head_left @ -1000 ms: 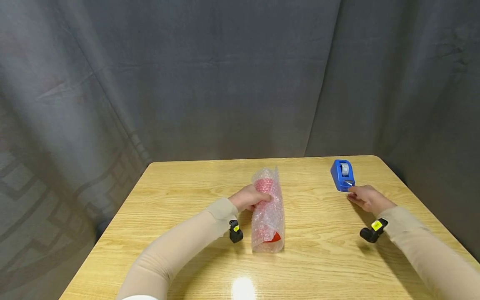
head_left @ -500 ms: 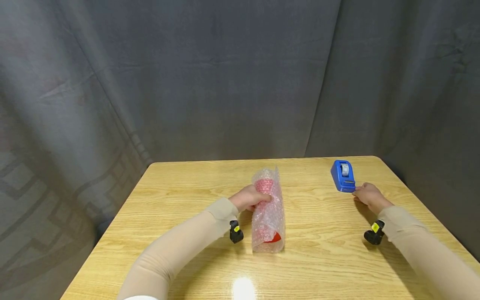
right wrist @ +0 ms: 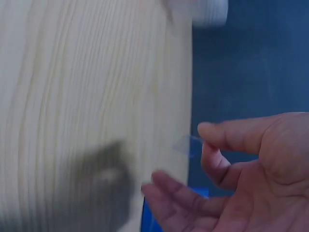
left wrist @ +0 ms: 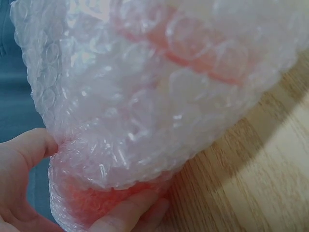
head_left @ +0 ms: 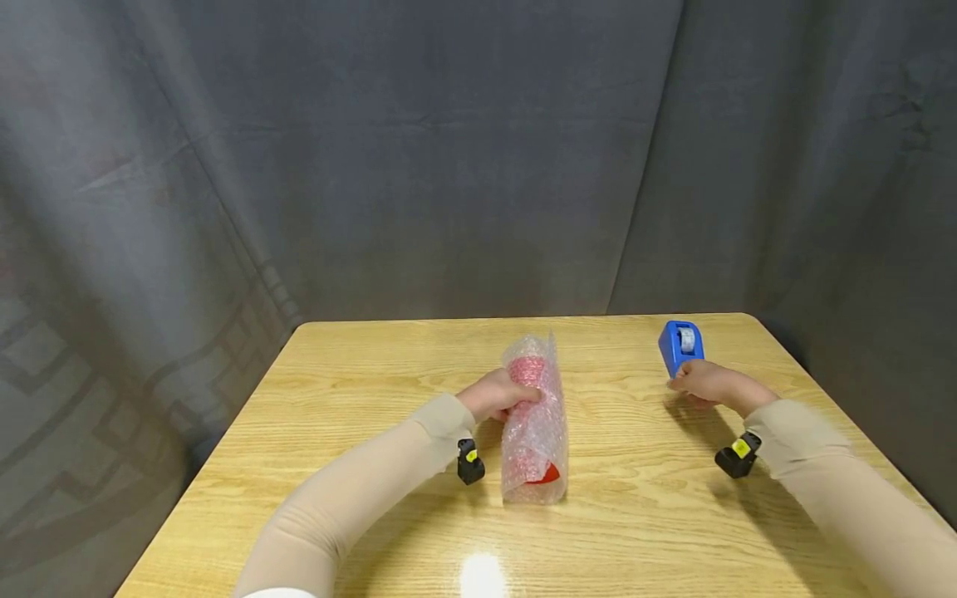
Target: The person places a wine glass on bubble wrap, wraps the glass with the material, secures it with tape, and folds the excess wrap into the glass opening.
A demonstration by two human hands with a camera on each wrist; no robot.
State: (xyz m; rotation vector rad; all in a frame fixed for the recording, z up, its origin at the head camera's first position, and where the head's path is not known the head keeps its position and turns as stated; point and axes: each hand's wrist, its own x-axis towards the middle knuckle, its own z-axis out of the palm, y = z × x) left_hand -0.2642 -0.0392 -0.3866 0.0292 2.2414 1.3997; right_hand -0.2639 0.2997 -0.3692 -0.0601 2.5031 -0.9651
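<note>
A roll of clear bubble wrap [head_left: 537,436] lies lengthwise on the table around something red, whose red edge shows at the near end. My left hand [head_left: 497,394] grips the roll from its left side, thumb on top; in the left wrist view, thumb and fingers [left wrist: 128,210] curl around the wrap. My right hand [head_left: 714,384] is above the table, just in front of the blue tape dispenser [head_left: 668,347], covering its front end in the head view. In the right wrist view, its thumb and index finger pinch a small piece of clear tape [right wrist: 186,145]; the other fingers are extended.
The wooden table [head_left: 374,357] has rounded far corners. Grey curtains [head_left: 463,166] hang behind it and at both sides. The dispenser stands near the far right corner, well to the right of the wrapped roll.
My right hand has moved from the dispenser's cutting edge slightly right, then back left in front of the dispenser. The left hand and the bubble wrap have stayed in place.
</note>
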